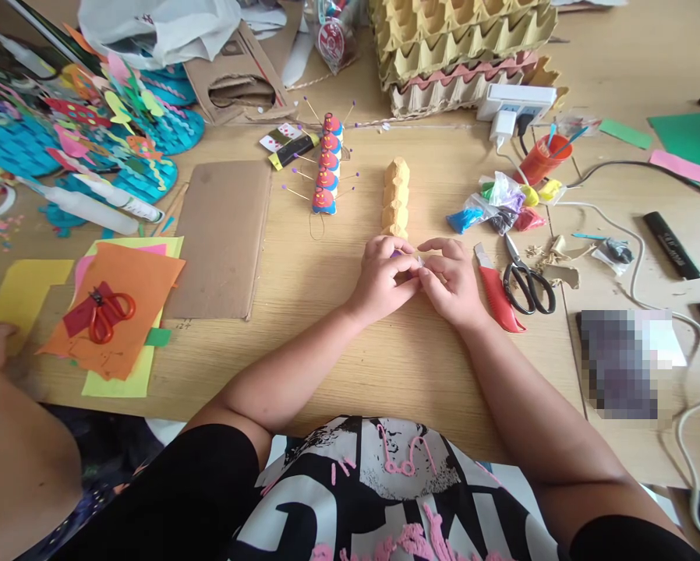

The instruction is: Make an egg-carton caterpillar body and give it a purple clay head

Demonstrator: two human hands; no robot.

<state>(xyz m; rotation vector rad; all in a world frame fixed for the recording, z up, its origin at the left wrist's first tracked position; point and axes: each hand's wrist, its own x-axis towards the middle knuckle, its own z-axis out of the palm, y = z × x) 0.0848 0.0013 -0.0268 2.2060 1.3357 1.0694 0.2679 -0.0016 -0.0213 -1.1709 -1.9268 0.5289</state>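
My left hand (385,279) and my right hand (452,284) meet over the middle of the table, fingers pinched together. Between them is a small purple packet (396,253), mostly covered by the fingers, with a bit of clear plastic showing at the fingertips. Just beyond the hands lies a yellow egg-carton strip (395,195) with a row of bumps. Farther left stands a painted egg-carton caterpillar (328,165) in red and blue, with purple-tipped sticks along its sides. A red utility knife (496,292) and black-handled scissors (528,280) lie right of my right hand.
Bagged coloured clay (502,206) and an orange cup (542,158) sit at right, near a power strip (517,101) with cables. Egg trays (461,47) are stacked behind. Left are cardboard (224,241), coloured sheets (133,273), orange-handled pliers (107,312) and another person's arm (16,444).
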